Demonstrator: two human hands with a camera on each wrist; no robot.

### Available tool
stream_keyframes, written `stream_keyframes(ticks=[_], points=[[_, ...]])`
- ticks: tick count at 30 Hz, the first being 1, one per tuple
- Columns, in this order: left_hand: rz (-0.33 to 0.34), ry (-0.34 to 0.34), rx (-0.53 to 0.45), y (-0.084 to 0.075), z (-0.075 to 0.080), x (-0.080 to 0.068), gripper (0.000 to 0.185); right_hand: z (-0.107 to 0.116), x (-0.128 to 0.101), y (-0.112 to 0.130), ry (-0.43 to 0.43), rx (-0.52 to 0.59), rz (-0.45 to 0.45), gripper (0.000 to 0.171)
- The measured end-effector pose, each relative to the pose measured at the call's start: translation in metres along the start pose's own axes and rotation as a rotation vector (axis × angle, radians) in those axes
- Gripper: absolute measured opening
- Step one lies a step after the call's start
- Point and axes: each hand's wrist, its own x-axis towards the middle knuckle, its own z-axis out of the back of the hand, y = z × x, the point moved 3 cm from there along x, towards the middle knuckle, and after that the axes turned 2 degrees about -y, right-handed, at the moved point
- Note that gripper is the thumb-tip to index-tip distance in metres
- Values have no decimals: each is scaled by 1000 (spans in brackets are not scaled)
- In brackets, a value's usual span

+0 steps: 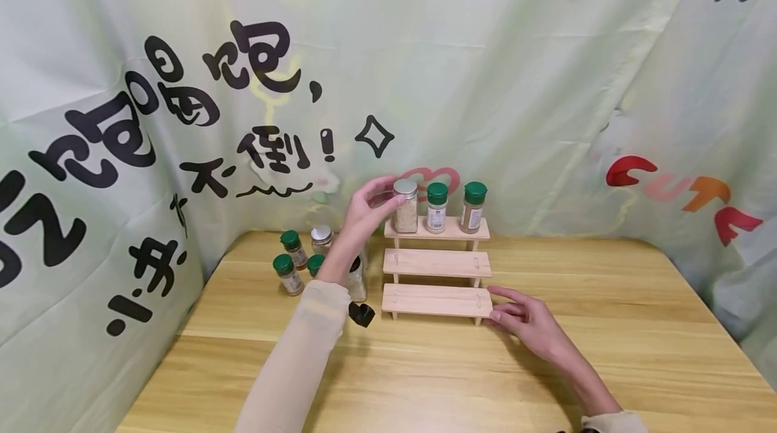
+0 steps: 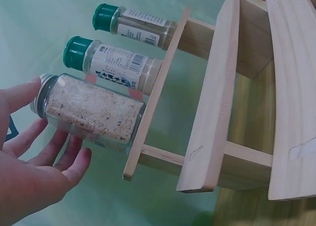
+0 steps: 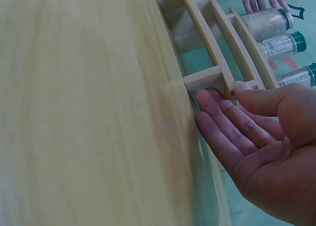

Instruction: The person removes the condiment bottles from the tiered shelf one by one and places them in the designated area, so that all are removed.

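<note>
Glass, or possibly clear stiff plastic, seems to form the wall of the silver-lidded jar (image 2: 96, 110), which stands upright at the left end of the top step of the pale wooden rack (image 1: 437, 263) on the table (image 1: 583, 264). Nearly full, it is likely the heaviest of the three containers up there, rigid, rather slippery along its smooth sides, and breakable if it tips off the narrow step. The lid (image 1: 405, 186) or the shoulder just beneath it probably gives the surest hold, while the flat sides would suit a broader grip. The left hand (image 1: 362, 220) has thumb and index finger at opposite sides of that lid, apparently pinching it lightly, with its other fingers slightly apart beside the jar. The right hand (image 1: 527, 320) pinches the right end of the lowest step, which should steady the rack. Squarish with rounded edges, the jar shows coarse off-white and tan granules with dark flecks; two slimmer, green-capped seasoning bottles (image 1: 436, 212) stand to its right.
</note>
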Motion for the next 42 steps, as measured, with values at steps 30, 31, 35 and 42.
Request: stream_keyframes(ticks=[30, 31, 35, 42], points=[[8, -2, -1, 1, -5, 10, 42, -1, -1, 1, -7, -9, -3, 50], [7, -10, -1, 1, -5, 10, 42, -1, -1, 1, -6, -9, -3, 50], [-1, -32, -7, 0, -4, 8, 41, -2, 0, 0, 0, -7, 4, 50], [3, -26, -50, -1, -4, 4, 40, -1, -1, 0, -1, -4, 0, 50]])
